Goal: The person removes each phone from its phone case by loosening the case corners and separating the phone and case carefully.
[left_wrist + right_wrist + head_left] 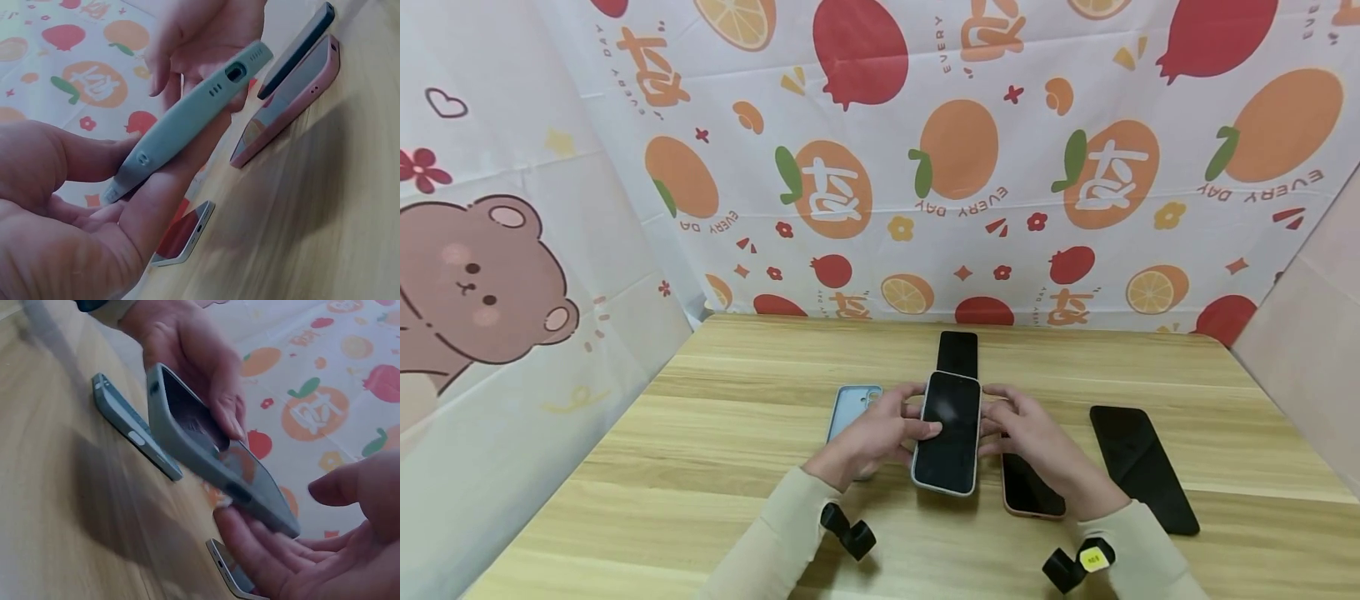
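Observation:
My left hand (887, 429) grips a phone in a pale blue-green case (951, 433), thumb over the screen edge and fingers underneath. The phone is held above the table, screen up. At its other long side is my right hand (1026, 429), fingers extended by the phone's edge and underside, thumb lifted away in the right wrist view. Whether those fingertips bear on the case is hard to tell. A light blue phone case (847, 410) lies left, partly behind my left hand. Partly under my right hand lies a phone in a pink case (1030, 490).
A bare-looking phone (958, 353) lies at the back, behind the held one. Farther right is a large dark phone (1144, 467) on the wooden table (737, 417). A fruit-printed cloth (880, 192) hangs along the table's far edge.

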{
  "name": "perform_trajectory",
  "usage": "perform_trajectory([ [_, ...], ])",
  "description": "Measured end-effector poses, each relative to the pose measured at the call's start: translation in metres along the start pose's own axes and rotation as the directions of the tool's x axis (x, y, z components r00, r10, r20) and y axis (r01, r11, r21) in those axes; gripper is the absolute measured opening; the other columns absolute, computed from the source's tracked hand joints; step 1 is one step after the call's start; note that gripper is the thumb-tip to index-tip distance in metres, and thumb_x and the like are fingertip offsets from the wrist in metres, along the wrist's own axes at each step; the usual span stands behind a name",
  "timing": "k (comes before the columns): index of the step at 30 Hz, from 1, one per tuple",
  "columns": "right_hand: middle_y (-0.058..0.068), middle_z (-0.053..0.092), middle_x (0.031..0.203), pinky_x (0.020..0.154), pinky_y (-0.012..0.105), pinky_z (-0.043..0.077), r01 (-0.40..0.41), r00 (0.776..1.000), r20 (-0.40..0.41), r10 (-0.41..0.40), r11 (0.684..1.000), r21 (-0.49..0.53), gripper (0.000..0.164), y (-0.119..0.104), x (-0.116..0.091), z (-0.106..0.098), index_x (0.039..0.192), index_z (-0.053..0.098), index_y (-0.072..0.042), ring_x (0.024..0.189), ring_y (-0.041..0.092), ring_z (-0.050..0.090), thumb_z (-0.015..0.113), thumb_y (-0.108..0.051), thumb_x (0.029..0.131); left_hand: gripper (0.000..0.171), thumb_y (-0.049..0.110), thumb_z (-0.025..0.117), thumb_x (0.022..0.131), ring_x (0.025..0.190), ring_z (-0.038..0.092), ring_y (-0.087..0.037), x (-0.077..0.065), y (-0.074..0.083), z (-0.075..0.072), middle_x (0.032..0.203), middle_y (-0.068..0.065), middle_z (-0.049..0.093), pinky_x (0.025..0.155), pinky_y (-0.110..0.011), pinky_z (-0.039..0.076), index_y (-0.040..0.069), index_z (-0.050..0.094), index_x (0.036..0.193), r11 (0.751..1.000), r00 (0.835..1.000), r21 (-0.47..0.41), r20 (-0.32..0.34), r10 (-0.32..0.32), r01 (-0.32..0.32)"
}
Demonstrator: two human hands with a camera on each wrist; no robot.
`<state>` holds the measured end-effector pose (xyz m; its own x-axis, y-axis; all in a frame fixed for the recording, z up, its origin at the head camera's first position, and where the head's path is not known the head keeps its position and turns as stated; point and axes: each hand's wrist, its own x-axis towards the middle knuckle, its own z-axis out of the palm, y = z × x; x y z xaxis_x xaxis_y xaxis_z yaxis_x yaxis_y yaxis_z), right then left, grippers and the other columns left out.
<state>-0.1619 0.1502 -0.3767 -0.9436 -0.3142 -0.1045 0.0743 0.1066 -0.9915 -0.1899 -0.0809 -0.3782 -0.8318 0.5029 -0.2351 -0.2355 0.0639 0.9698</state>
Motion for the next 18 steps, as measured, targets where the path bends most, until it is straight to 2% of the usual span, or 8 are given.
perform_trajectory([
  [8, 0.011, 0.064, 0.106, 0.073, 0.038, 0.062, 0.024, 0.997, 0.074, -0.033, 0.992, 0.122, 0.052, 0.005, 0.002, -0.012, 0.141, 0.038, 0.008, 0.084, 0.019, 0.067, 0.031, -0.033, 0.11, 0.061, 0.005, 0.062, 0.096, 0.088, 0.07, -0.021, -0.004, 0.005, 0.005, 0.119, -0.016, 0.069, 0.063, -0.038, 0.06, 0.011, 0.034, 0.149, 1.0, 0.998, 0.013, 0.06, 0.003, -0.003],
  [14, 0.006, 0.07, 0.102, 0.067, 0.036, 0.062, 0.045, 0.994, 0.097, -0.059, 0.988, 0.145, 0.062, 0.005, 0.002, -0.014, 0.139, 0.039, 0.011, 0.081, 0.016, 0.07, 0.03, -0.043, 0.108, 0.061, 0.003, 0.061, 0.096, 0.092, 0.07, -0.022, -0.005, 0.006, 0.009, 0.121, -0.016, 0.068, 0.073, -0.045, 0.061, 0.012, 0.033, 0.15, 1.0, 0.996, 0.02, 0.089, -0.011, 0.01],
  [18, 0.004, 0.073, 0.096, 0.063, 0.034, 0.061, 0.05, 0.993, 0.099, -0.067, 0.985, 0.167, 0.064, 0.005, 0.002, -0.014, 0.133, 0.045, 0.012, 0.08, 0.016, 0.071, 0.031, -0.046, 0.108, 0.058, 0.002, 0.06, 0.096, 0.095, 0.07, -0.025, -0.005, 0.006, 0.012, 0.121, -0.018, 0.068, 0.077, -0.05, 0.06, 0.013, 0.037, 0.148, 1.0, 0.993, 0.019, 0.119, -0.001, -0.001],
])
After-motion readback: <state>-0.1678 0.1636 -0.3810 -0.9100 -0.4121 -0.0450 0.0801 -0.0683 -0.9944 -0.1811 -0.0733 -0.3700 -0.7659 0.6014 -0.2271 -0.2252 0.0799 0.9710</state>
